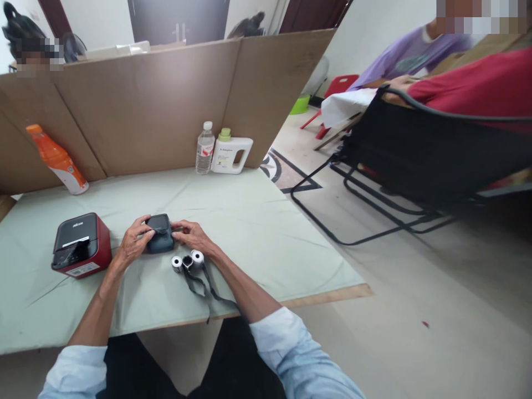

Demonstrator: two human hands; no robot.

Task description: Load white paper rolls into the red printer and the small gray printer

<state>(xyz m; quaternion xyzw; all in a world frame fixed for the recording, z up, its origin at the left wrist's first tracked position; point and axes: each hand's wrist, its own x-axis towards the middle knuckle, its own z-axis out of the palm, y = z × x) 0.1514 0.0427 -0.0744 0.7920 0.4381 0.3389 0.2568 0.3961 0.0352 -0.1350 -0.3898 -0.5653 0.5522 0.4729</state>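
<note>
A small dark blue portable thermal printer (160, 244) rests on the table between my two hands. My left hand (135, 240) grips its left side, with the thumb and fingers on the top and edge. On the opposite side, my right hand (194, 236) holds the right edge with its fingertips. Just in front of the device stand small white paper rolls (198, 257), with a black strap (198, 281) trailing toward the table edge. To the left of my left hand is a larger red and black label printer (81, 244).
Against the cardboard partition (166, 105) stand an orange bottle (58, 158), a clear water bottle (205, 149) and a white jug (231, 154). The table's right edge (332, 293) drops to the floor. Beyond it are a black folding chair (415, 149) and seated people.
</note>
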